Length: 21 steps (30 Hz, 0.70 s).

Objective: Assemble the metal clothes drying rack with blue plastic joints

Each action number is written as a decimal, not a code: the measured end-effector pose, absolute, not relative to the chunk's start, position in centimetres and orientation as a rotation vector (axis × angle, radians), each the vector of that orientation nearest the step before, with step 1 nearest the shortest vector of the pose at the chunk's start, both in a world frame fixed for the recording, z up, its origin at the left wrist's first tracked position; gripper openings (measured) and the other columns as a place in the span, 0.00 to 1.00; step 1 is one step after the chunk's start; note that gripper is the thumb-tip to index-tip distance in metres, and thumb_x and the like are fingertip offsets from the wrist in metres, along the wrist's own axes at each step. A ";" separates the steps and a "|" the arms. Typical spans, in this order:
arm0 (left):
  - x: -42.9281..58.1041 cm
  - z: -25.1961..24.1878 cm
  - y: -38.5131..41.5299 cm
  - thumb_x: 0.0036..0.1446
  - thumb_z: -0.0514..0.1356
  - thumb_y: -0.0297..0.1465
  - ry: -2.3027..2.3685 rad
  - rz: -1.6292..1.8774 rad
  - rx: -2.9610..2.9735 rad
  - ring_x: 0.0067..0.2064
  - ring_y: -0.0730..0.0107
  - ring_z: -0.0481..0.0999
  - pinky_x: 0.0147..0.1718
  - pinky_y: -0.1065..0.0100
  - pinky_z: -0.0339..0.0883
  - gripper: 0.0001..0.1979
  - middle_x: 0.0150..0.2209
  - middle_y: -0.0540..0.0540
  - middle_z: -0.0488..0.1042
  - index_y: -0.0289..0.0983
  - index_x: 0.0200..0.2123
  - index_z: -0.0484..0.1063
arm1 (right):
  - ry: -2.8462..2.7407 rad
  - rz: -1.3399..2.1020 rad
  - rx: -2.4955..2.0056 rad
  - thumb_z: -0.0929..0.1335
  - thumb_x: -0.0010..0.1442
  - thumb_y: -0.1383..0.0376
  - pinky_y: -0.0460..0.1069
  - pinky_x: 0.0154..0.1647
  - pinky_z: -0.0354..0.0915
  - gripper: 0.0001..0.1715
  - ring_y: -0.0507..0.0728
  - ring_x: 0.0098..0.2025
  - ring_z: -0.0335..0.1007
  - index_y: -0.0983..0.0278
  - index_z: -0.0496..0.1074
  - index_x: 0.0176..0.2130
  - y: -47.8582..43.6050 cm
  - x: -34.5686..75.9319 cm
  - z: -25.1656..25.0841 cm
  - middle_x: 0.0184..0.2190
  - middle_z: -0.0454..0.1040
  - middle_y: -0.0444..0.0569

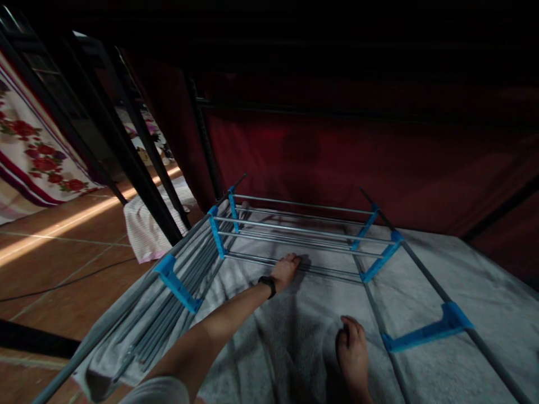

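My left hand (286, 269), with a dark band on its wrist, lies over the lower thin metal bars of a metal rack (311, 229); whether its fingers wrap a bar is hard to tell. My right hand (353, 348) is near the front centre above the grey cloth (295, 331), fingers curled, touching no bar. Blue plastic brackets join the rack's bars to long grey tubes on both sides. A front left bracket (179, 286) and a front right bracket (429, 331) have no crossbars between them.
Several loose grey tubes (168, 314) lie along the cloth's left side. Dark metal posts (126, 151) stand at the left, beyond them a tiled floor (59, 252) and a floral cloth (42, 151). Dark red fabric (295, 157) hangs behind the rack.
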<state>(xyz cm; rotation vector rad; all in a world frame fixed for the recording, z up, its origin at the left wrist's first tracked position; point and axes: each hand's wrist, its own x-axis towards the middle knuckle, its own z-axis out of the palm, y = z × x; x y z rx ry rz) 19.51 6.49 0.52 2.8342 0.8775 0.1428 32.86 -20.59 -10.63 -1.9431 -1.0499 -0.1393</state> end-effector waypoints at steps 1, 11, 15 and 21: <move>19.8 0.6 6.8 0.70 0.46 0.31 0.910 0.120 2.819 0.54 0.59 0.74 0.52 0.61 0.70 0.18 0.54 0.39 0.73 0.37 0.55 0.71 | -1.051 -0.137 -1.948 0.58 0.67 0.57 0.65 0.58 0.67 0.20 0.67 0.52 0.71 0.63 0.71 0.48 -20.6 32.8 -10.6 0.47 0.74 0.62; 22.1 1.5 10.3 0.62 0.52 0.24 0.762 -0.131 2.850 0.53 0.54 0.77 0.51 0.58 0.72 0.17 0.50 0.37 0.79 0.35 0.50 0.75 | -1.059 -0.117 -1.999 0.58 0.66 0.62 0.65 0.57 0.67 0.19 0.67 0.53 0.71 0.64 0.70 0.50 -20.6 32.8 -10.5 0.48 0.74 0.63; 22.9 1.8 11.1 0.58 0.57 0.25 0.640 -0.190 2.856 0.51 0.54 0.79 0.50 0.60 0.72 0.14 0.48 0.38 0.80 0.34 0.47 0.77 | -1.053 -0.122 -1.989 0.58 0.65 0.63 0.65 0.56 0.68 0.18 0.67 0.52 0.71 0.64 0.70 0.49 -20.5 32.7 -10.4 0.47 0.74 0.63; 22.6 1.3 10.6 0.55 0.56 0.20 0.537 -0.146 2.853 0.54 0.58 0.77 0.52 0.61 0.70 0.27 0.56 0.39 0.76 0.37 0.59 0.68 | -1.020 -0.101 -1.962 0.59 0.64 0.61 0.64 0.56 0.69 0.19 0.67 0.51 0.72 0.63 0.71 0.49 -20.2 32.4 -9.9 0.46 0.75 0.60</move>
